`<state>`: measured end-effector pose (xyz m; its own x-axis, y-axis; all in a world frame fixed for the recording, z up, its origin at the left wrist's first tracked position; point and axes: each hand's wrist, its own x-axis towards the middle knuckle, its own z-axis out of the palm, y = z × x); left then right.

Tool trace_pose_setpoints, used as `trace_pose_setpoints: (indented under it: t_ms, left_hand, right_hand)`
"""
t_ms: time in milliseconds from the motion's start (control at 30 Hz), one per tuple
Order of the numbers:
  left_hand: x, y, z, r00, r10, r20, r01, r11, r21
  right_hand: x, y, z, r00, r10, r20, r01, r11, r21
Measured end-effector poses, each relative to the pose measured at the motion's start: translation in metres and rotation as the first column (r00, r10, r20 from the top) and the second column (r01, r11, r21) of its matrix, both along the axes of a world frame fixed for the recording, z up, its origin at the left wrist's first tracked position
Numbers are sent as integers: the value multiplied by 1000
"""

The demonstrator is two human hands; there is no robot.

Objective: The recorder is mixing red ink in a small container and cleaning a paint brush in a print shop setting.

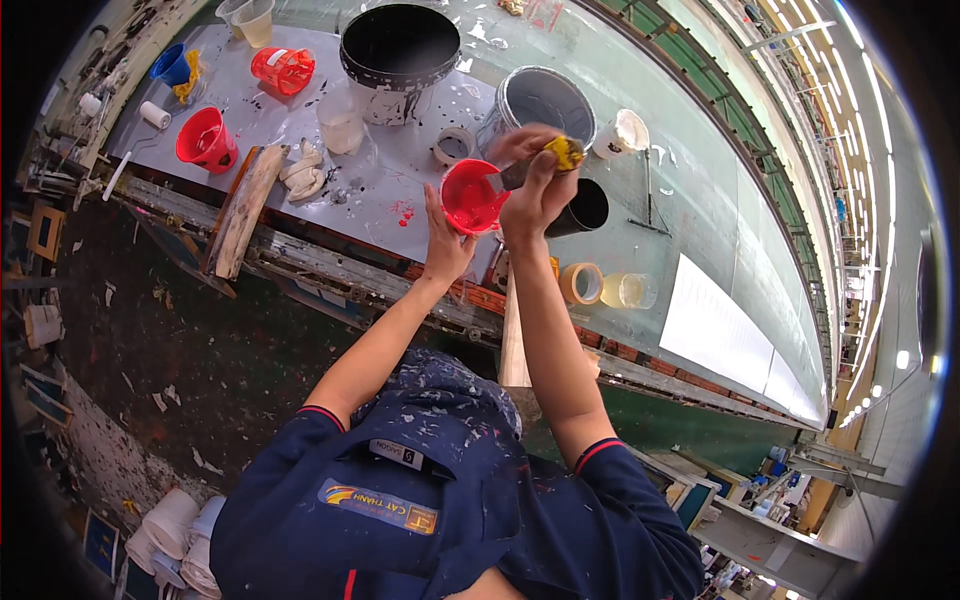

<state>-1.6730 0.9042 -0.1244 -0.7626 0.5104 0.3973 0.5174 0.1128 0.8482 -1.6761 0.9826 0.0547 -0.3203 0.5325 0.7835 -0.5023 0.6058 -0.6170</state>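
Red cup (459, 178) by the near edge of the bench (715, 215), within easy reach. The left hand (447, 240) holds its side, fingers curved, seemingly to steady it; the right hand (538, 200) grips a spatula (514, 177), tilted toward it. Grey bucket (540, 85) farther in.

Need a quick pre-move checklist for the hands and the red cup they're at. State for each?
1. Held red cup steadied: ok, left hand is against its side.
2. Yellow-handled tool in grip: ok, right hand is closed on it.
3. Red paint in the cup: ok, visible inside.
4. Tool's flat end touching the paint: cannot tell; it reaches the rim area, but contact isn't clear.
5. Space around the right hand: not ok, black cup and grey bucket are close by.
6. Grey sheet clean: not ok, red spots on it.
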Motion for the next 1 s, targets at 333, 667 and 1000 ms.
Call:
trace_pose_setpoints:
  t_ms: [333, 667, 1000]
  left_hand:
    - [-3, -1, -5, 999, -8, -43, 10, 999, 33]
    - [-4, -2, -6, 1000, -28, 4, 28, 998, 57]
    - [0, 3, -6, 999, -38, -1, 39, 997, 59]
  right_hand:
    - [-3, -18, 69, 976, 195, -92, -213, 941, -263]
    - [-5, -11, 47, 972, 233, -16, -227, 927, -299]
    - [-12, 8, 5, 968, 238, -79, -251, 911, -329]
